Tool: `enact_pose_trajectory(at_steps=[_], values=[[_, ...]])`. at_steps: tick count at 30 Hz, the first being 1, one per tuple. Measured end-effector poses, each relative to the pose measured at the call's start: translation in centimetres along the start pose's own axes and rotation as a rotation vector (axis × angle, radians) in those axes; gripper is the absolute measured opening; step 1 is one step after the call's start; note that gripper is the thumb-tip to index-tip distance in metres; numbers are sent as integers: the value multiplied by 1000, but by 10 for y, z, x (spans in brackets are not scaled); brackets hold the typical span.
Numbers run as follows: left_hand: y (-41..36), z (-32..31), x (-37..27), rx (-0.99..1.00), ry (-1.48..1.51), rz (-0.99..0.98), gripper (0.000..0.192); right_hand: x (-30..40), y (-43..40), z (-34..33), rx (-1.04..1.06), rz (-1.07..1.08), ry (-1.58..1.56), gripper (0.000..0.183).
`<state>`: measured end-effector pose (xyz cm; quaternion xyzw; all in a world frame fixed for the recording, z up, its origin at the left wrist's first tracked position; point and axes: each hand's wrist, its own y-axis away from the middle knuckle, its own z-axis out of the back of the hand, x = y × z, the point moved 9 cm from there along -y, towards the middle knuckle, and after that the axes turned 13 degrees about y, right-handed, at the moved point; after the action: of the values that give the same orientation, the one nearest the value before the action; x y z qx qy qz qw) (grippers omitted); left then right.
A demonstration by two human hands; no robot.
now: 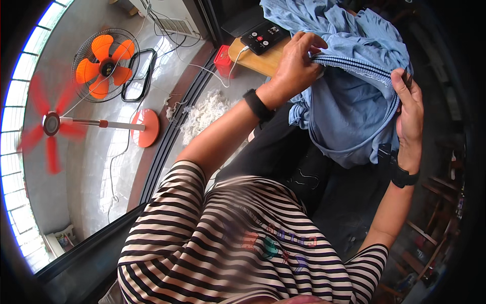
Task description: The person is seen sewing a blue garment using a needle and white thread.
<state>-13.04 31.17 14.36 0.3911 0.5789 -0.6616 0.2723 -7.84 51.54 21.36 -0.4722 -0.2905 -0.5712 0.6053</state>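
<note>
A light blue knit garment (pixel 349 110) lies bunched over my lap, its opening facing me. My left hand (pixel 298 59) pinches one end of the dark-striped ribbed band (pixel 351 64) along that opening. At the band's other end, my right hand (pixel 410 106) grips the edge, thumb on top. A small dark pointed tool (pixel 407 79), perhaps thread snips, sticks out between the right fingers. Between the two hands the band is drawn out, with frayed pale threads along its lower edge. The far folds of cloth spill away beyond my hands.
A phone (pixel 264 37) on a white cable rests on a wooden board (pixel 254 57), beside a red plastic container (pixel 224 61). White thread scraps (pixel 209 114) lie heaped on the floor near a sliding-door track (pixel 171 114). Two fans stand at left, one orange (pixel 106 68), one red (pixel 51 123).
</note>
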Motion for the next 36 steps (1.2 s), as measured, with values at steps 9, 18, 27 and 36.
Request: enact_pose_trajectory(at_steps=[9,18,27,36], values=[[11,-46,30,538,783,581,41,-38,-16,3,73,-222,-287,12],[-17,-57,-59,294,-213,-319,20,-51,-10,-31,191,-302,-357,8],[-13,-10,-69,153,-5,-109,11,-57,-5,-39,159,-277,-252,9],[-8,-58,-53,288,-155,-128,14,-44,0,-37,136,-182,-286,12]])
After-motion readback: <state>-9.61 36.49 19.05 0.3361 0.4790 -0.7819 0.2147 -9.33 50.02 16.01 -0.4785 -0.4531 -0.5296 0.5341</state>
